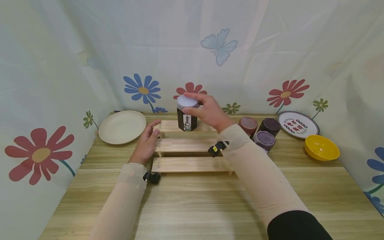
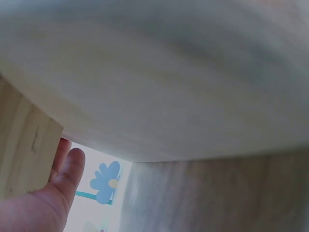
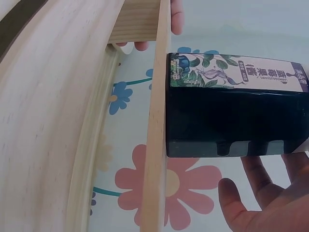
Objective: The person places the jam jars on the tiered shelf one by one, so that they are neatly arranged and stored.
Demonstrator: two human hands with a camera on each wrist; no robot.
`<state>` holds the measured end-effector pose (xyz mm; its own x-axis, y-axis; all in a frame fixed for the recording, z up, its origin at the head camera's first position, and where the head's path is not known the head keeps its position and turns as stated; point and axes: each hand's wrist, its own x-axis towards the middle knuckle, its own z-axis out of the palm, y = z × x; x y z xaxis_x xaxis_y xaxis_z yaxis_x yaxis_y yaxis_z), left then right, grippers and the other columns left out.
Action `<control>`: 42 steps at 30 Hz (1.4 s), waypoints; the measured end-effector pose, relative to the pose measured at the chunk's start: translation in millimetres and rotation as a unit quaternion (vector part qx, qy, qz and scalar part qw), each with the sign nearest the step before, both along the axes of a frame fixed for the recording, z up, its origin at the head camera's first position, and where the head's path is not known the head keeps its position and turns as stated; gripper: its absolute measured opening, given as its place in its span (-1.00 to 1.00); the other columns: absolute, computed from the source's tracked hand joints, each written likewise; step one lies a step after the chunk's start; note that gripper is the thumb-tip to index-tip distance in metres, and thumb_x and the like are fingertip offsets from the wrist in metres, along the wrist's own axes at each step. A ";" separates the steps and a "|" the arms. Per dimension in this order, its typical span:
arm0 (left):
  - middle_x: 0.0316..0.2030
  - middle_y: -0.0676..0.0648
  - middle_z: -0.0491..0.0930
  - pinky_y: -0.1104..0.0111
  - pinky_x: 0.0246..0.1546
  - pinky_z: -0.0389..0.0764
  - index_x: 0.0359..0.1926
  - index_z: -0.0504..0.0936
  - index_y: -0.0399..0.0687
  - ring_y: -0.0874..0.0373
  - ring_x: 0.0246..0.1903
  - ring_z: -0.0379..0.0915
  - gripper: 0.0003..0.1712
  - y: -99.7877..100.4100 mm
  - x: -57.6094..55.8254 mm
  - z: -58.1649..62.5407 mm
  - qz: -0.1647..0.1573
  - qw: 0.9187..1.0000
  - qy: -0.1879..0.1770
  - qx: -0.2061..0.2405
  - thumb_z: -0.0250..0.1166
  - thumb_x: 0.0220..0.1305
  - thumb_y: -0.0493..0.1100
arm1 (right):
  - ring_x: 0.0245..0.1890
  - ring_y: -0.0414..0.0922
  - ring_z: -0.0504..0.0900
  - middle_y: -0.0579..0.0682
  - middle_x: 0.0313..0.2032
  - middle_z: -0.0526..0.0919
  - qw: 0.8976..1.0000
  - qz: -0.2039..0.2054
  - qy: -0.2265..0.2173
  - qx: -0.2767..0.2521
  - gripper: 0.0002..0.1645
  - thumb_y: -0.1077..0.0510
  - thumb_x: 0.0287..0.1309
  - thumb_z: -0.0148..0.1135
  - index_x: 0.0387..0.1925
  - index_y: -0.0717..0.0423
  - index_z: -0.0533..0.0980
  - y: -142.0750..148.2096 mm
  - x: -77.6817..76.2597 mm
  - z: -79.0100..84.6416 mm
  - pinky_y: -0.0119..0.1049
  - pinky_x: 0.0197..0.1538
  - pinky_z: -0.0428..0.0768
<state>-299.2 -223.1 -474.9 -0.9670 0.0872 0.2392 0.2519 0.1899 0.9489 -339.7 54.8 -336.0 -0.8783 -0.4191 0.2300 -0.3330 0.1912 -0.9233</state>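
"Pale wood up close: a table, then a three-tiered rack. Why is the left hand at its end?"

"To steady it, I'd judge. Finger and thumb close about the left end of the top tier, which should keep the rack from sliding."

"And the three lidded jars on the right?"

"Grouped just beside the rack, partly behind the right forearm, probably for easy reach. A yellow bowl sits apart, farther right."

"Where's the black jar?"

"Upright on the top tier, label towards the person. The right wrist view shows its base meeting the board; whether its full weight rests there, I can't tell."

"How is it gripped?"

"From above. The right hand clamps the whitish lid, thumb on the near side, forefinger across the far side, spread only as wide as the lid. Holding it there presumably leaves the base free to sit flat."

"Beyond that?"

"A cream plate back left, a lettered plate back right, then the flowered curtain."
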 end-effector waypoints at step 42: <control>0.57 -0.06 0.23 0.00 0.55 0.15 0.57 0.29 -0.02 0.03 0.53 0.13 -0.48 2.0 1.5 0.5 -0.001 1.000 0.011 0.001 -0.05 0.72 -0.06 | 0.24 0.04 0.61 0.07 0.39 0.51 1.000 0.010 -0.012 -0.024 -0.26 0.17 0.30 0.50 0.47 -0.07 0.49 -26.2 5.5 1.2 -0.05 0.29 0.60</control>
